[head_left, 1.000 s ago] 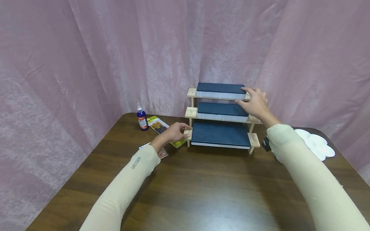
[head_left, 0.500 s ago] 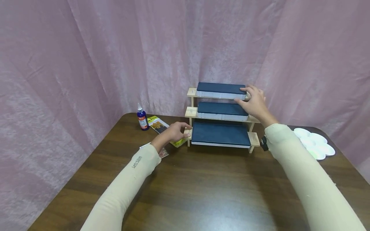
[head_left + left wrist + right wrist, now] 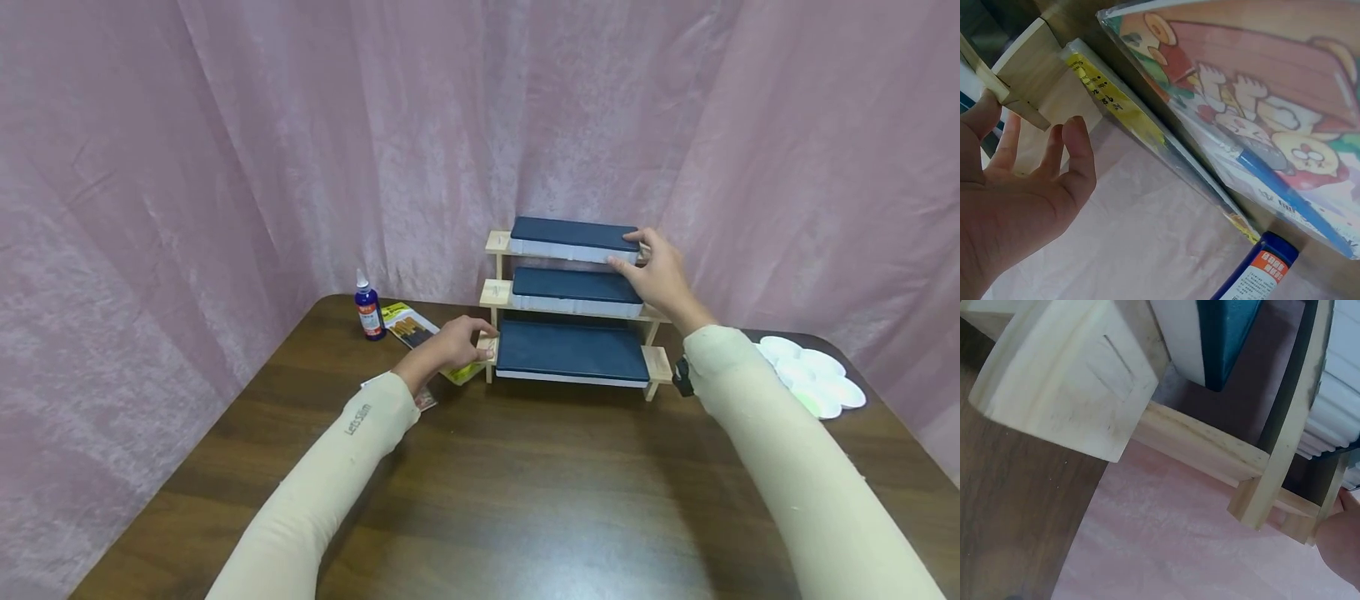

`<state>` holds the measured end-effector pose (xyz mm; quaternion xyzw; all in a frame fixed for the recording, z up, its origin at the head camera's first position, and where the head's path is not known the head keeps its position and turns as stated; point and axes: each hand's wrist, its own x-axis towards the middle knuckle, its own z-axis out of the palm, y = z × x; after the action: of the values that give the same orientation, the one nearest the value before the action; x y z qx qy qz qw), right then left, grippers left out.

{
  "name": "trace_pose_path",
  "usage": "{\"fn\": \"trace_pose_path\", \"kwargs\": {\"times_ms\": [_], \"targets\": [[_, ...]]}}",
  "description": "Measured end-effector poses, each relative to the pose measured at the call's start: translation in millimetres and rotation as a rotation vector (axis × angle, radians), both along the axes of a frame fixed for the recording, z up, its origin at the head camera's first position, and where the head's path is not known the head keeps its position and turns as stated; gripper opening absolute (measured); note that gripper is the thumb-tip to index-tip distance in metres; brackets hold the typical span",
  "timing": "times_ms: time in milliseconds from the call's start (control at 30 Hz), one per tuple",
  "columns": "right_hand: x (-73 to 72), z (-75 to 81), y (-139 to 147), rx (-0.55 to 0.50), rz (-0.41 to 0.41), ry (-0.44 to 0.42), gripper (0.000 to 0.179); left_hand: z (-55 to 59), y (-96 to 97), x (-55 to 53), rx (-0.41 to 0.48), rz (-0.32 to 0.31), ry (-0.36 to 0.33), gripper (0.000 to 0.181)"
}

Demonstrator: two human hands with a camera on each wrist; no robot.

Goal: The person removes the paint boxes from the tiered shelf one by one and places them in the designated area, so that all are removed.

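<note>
A three-tier wooden stand carries a white box with a dark blue lid on each step. My left hand grips the left end of the lowest step. The left wrist view shows its thumb against the board edge, fingers around the far side. My right hand pinches the right end of the top box, thumb at the front wall and fingers over the lid. Beneath it are the middle box and the bottom box. In the right wrist view only a little of the right hand shows.
Left of the stand are a blue bottle with a white nozzle, a yellow-edged packet and a flat, cartoon-printed packet. A white flower-shaped palette lies at right. A pink curtain hangs behind the table.
The right hand has closed in on the top box, its thumb now against the front wall. The box's right end has come slightly forward. The left hand stays put.
</note>
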<state>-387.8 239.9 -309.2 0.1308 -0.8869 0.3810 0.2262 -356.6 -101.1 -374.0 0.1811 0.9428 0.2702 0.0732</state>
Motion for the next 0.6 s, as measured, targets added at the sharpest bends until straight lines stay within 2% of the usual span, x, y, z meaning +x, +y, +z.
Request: {"fn": "trace_pose_path", "kwargs": {"times_ms": [133,267,400,600], "targets": [[-0.6,3.3,0.2,0.036,-0.004,0.001,0.062,0.4,-0.1,0.1,0.004,-0.004,0.0,0.04],[0.1,9.0,-0.1,0.05,0.013,-0.068,0.071,1.5,1.0,1.3,0.012,-0.003,-0.01,0.041],[2.0,12.3,-0.1,0.024,0.016,-0.128,0.071,2.8,2.8,2.0,0.019,0.0,-0.019,0.041],[2.8,13.3,0.1,-0.026,0.032,-0.141,0.069,2.1,3.5,-0.7,-0.005,-0.009,0.01,0.04]]}}
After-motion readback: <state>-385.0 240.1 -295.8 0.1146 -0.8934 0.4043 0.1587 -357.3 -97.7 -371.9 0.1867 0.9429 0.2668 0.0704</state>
